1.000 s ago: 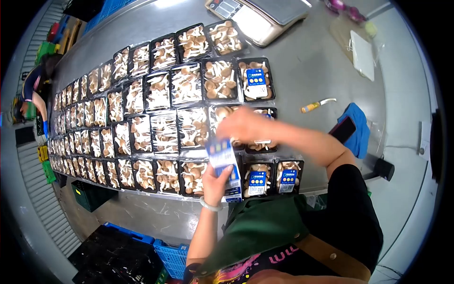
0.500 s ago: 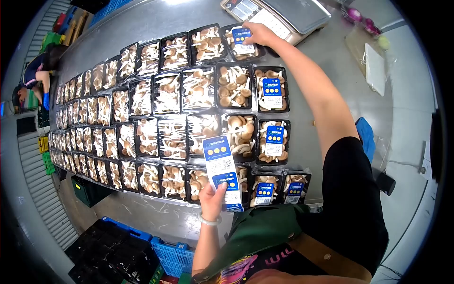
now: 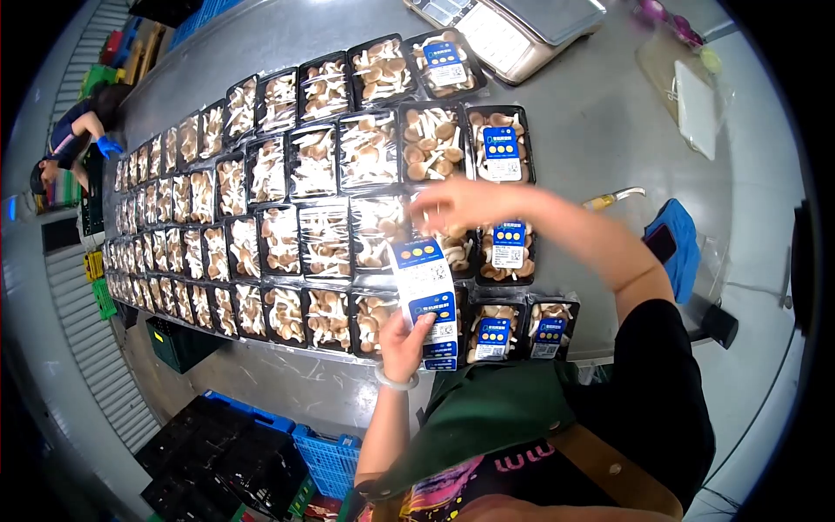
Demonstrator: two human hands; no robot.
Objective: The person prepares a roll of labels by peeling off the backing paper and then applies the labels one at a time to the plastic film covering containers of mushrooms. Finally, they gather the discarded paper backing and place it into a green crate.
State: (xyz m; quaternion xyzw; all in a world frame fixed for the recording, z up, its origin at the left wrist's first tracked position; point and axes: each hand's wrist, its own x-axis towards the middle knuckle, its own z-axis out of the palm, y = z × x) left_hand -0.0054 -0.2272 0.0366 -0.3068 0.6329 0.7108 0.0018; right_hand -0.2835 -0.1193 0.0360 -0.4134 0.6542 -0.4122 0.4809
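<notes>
My left hand (image 3: 405,344) is closed on a strip of blue-and-white labels (image 3: 424,277), held upright over the near rows of trays. My right hand (image 3: 457,207), blurred by motion, hovers just above the strip's top end; its fingers look apart, with nothing visible in them. Beneath it are black trays of brown mushrooms (image 3: 432,143) under clear film. The far tray in the right-hand part (image 3: 449,65) carries a label, as do the trays nearest me, such as a labelled mushroom tray (image 3: 492,332). Part of another labelled tray (image 3: 508,252) is hidden by my forearm.
Rows of filmed mushroom trays (image 3: 313,161) stretch left along the metal table (image 3: 570,130). A weighing scale (image 3: 513,39) stands at the far edge. To the right lie a curved knife (image 3: 614,198) and a blue cloth (image 3: 677,248). Another person wearing a blue glove (image 3: 110,146) is at the far left.
My right hand has left the labelled tray at the far edge and come back toward the label strip. My left hand still holds the strip, shifted slightly right in view.
</notes>
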